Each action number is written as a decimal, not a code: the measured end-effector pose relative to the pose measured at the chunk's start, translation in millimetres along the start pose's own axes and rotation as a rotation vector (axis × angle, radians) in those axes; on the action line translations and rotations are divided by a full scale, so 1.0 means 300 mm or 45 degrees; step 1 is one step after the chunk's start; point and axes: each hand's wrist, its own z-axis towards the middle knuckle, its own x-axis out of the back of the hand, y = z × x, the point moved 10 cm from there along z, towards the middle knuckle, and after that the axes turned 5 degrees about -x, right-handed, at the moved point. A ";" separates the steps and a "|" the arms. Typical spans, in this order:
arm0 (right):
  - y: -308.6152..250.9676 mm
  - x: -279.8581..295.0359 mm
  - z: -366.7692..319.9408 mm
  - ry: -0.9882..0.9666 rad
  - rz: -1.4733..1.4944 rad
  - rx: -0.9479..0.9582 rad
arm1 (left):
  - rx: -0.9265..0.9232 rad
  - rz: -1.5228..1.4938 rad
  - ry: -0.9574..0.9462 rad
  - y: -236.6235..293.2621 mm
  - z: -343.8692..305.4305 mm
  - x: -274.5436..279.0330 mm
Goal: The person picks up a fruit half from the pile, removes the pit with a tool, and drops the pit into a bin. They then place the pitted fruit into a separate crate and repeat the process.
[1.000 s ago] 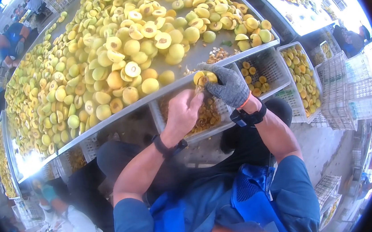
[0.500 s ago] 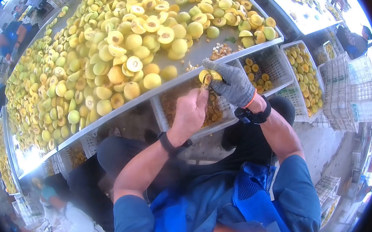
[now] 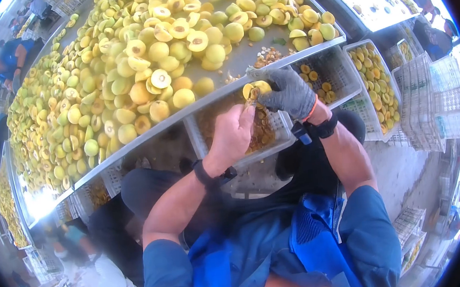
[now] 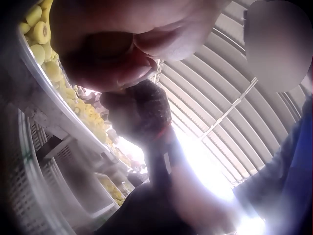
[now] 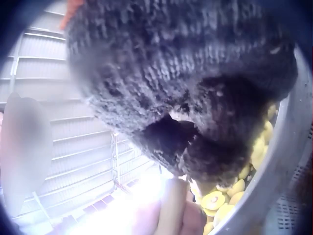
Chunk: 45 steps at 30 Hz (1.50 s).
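My gloved right hand (image 3: 289, 94) holds a yellow halved apricot (image 3: 248, 90) over the near edge of the table, with its fingers curled round it. Close against the fruit's cut side, my bare left hand (image 3: 232, 135) pinches a small thin thing (image 3: 252, 100) between thumb and forefinger; I cannot tell its kind. In the left wrist view, the bare curled fingers (image 4: 117, 63) hide most of that work. The grey knit glove (image 5: 161, 54) fills the right wrist view, above the tip of a bare finger (image 5: 172, 203).
A wide heap of halved apricots (image 3: 124, 79) covers the metal table (image 3: 233, 60), with loose pits (image 3: 267, 57) near its edge. Below stand a crate of scraps (image 3: 285, 138) and crates of fruit halves (image 3: 372, 80). Stacked crates (image 3: 420, 108) stand right; a person in white (image 3: 97, 283) sits left.
Both hands stay together at the table edge with the apricot between them, shifting only slightly. The right hand's glove has turned a little round the fruit.
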 end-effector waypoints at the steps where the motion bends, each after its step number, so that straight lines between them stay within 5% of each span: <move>1: -0.024 -0.005 -0.012 0.086 -0.040 0.094 | 0.025 -0.048 0.030 -0.008 0.002 0.008; 6: -0.031 -0.021 -0.050 0.256 -0.090 0.188 | 0.072 -0.050 -0.006 -0.049 -0.002 0.003; 10: -0.028 -0.007 -0.037 0.002 0.071 0.181 | -0.214 0.247 -0.084 0.015 0.004 -0.004; 15: -0.060 -0.002 -0.027 -0.098 -0.122 0.285 | 0.021 0.092 -0.212 0.003 -0.010 -0.021; 18: -0.035 -0.006 -0.021 -0.266 0.084 -0.023 | 0.080 0.007 -0.277 0.017 -0.013 -0.022; 21: -0.027 -0.007 -0.017 -0.322 0.087 -0.074 | 0.072 0.004 -0.338 0.026 -0.009 -0.024; 24: -0.074 -0.006 -0.018 -0.234 -0.024 0.374 | 0.202 -0.058 -0.419 0.015 -0.018 -0.044; 28: -0.095 0.016 -0.031 -0.123 -0.137 0.330 | 0.533 -0.351 -0.410 0.000 -0.043 -0.047; 40: -0.035 -0.005 -0.036 -0.353 -0.004 0.190 | 0.771 -0.772 -0.710 -0.028 -0.075 -0.086; 45: -0.064 0.003 -0.053 -0.180 -0.178 0.304 | 0.672 -0.501 -0.621 -0.030 -0.056 -0.076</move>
